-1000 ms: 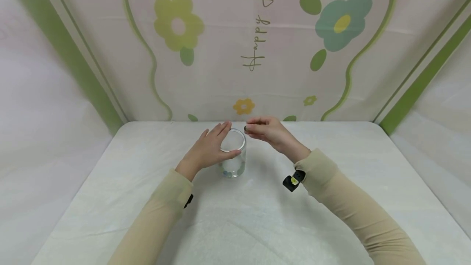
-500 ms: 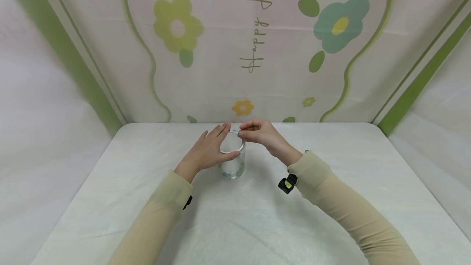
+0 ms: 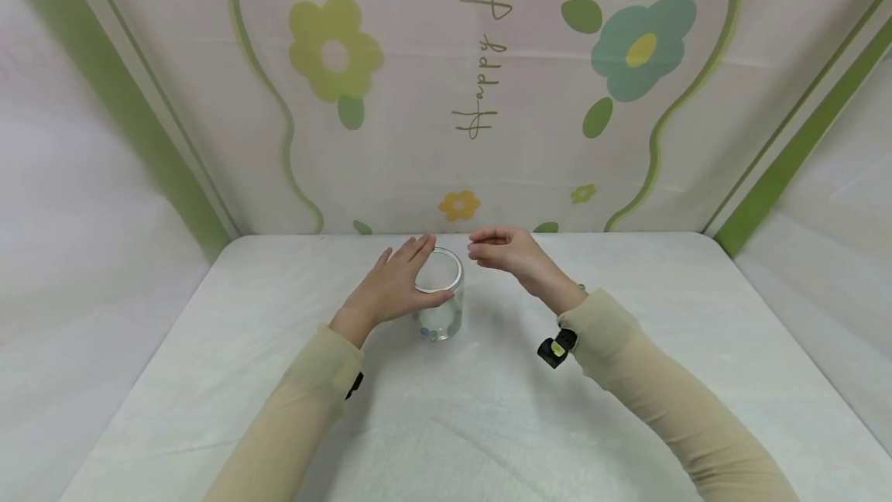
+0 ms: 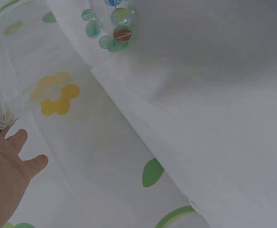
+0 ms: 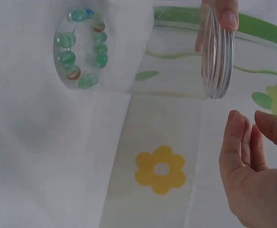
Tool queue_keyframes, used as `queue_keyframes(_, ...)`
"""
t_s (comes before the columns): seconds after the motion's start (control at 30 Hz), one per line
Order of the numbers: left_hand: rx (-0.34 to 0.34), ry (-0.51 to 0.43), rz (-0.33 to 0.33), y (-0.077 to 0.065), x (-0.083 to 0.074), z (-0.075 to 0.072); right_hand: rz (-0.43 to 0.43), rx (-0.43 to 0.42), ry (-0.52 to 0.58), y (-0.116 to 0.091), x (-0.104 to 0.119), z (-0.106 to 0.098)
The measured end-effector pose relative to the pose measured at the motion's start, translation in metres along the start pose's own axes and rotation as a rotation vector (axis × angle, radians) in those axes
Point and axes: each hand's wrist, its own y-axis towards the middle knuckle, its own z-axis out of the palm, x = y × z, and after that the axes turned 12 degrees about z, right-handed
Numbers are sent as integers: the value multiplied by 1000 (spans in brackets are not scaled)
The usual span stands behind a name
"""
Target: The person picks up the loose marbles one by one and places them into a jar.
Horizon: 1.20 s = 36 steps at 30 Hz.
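Note:
A clear glass jar (image 3: pixel 449 312) stands upright on the white-covered table, its mouth uppermost. Glass marbles (image 5: pixel 68 58), mostly green with some blue and reddish-brown, lie around the inside of its bottom. My left hand (image 3: pixel 392 285) holds the jar at the rim, thumb on the near side and fingers on the far side. To the right of the mouth hovers my right hand (image 3: pixel 512 254), apart from the glass. The right wrist view shows a gap between thumb and fingers of this right hand (image 5: pixel 252 175), with nothing in it.
A small green round thing (image 3: pixel 581 287) shows beside the right cuff. Behind the table's far edge hangs a pale curtain (image 3: pixel 411 153) printed with flowers. White cloth walls with green strips (image 3: pixel 801 149) stand at both sides.
My right hand moved left to the jar's rim with a small dark round thing in its fingertips, then drew back right without it. The left hand stays on the jar.

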Motion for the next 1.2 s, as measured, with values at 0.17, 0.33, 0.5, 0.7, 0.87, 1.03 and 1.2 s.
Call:
queue_keyframes(0.17,0,12,-1,1,0,1,54,-32,44,0,-13,-25)
queue_keyframes(0.33,-5,29,9,1,-2,0,98,-59,69,-3,-29,-52)
queue_keyframes(0.5,-5,23,11,1,-1,1,137,-93,121,-8,-44,-80)
queue_keyframes(0.7,-4,22,12,2,0,1,167,-113,188,-12,-62,-107)
queue_keyframes(0.87,-4,20,9,1,1,1,183,-130,200,-13,-78,-123)
queue_keyframes(1.03,-2,12,8,-1,0,1,235,-158,206,-12,-90,-133)
queue_keyframes(1.2,-2,12,8,-1,0,1,274,-186,232,-10,-101,-140)
